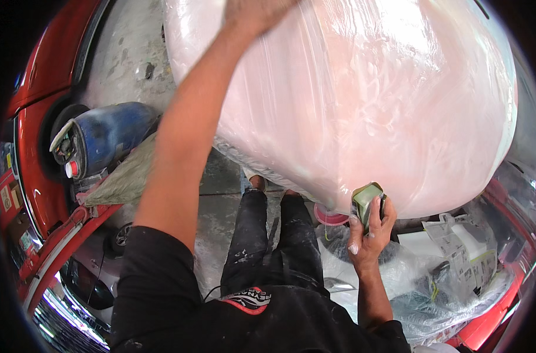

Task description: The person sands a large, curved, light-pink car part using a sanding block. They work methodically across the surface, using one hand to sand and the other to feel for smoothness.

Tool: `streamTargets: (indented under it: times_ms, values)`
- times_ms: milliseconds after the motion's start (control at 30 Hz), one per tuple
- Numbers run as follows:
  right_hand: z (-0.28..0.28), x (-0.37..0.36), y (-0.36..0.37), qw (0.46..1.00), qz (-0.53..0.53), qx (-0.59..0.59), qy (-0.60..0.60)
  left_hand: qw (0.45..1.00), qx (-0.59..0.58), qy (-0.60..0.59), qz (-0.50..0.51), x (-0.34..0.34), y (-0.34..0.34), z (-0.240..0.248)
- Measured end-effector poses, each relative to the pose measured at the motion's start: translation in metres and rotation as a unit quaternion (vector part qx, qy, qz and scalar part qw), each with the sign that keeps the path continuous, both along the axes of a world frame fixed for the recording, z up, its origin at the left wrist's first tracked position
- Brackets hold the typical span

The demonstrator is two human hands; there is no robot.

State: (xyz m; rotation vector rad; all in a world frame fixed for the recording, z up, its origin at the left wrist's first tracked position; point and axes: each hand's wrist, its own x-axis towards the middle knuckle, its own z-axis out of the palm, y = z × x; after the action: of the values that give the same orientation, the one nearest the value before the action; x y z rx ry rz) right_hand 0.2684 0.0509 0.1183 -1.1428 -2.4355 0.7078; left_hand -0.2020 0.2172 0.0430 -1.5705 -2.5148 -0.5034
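Observation:
A large rounded panel point(291, 112), pale pink and streaked with a whitish film, fills the upper middle. At the top edge of the picture my left hand point(250, 15) rests on or just over it. Its fingers are cut off and blurred, so I cannot tell what they do. By the panel's near right edge my right hand point(373, 235) grips a small green block point(366, 199) with a dark side. My thumb is on one side of the block and my fingers on the other. White residue marks the thumb.
A blue drum point(112, 138) lies at the left beside a red car point(44, 141) and a red metal frame point(68, 235). A pink tub point(328, 215) shows under the panel's edge. Plastic sheeting point(421, 300) and newspaper point(468, 256) cover something red at the lower right.

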Motion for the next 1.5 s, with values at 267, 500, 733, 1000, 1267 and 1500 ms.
streamTargets:
  times_ms: [267,500,733,1000,1267,1500]
  values:
    - [-0.008,0.003,-0.019,0.999,-0.010,-0.028,0.014,1.000,-0.013,0.000,0.015,-0.009,-0.004,0.001]
    - [-0.008,-0.018,0.002,0.999,0.031,-0.016,0.039,0.999,-0.013,0.026,-0.038,0.082,-0.091,-0.030]
    - [-0.013,-0.022,0.008,0.997,0.057,-0.020,0.047,0.993,-0.075,-0.017,-0.085,0.182,-0.180,-0.040]
    - [-0.017,-0.028,0.003,0.997,0.033,-0.050,0.052,0.988,-0.100,0.009,-0.114,0.143,-0.164,-0.028]
    - [-0.019,-0.037,-0.005,0.999,-0.006,-0.035,0.039,0.999,-0.023,-0.006,-0.035,-0.002,-0.016,-0.007]
    - [-0.019,-0.044,-0.012,0.998,-0.024,-0.039,0.045,0.998,-0.039,-0.021,0.036,-0.034,0.020,0.010]
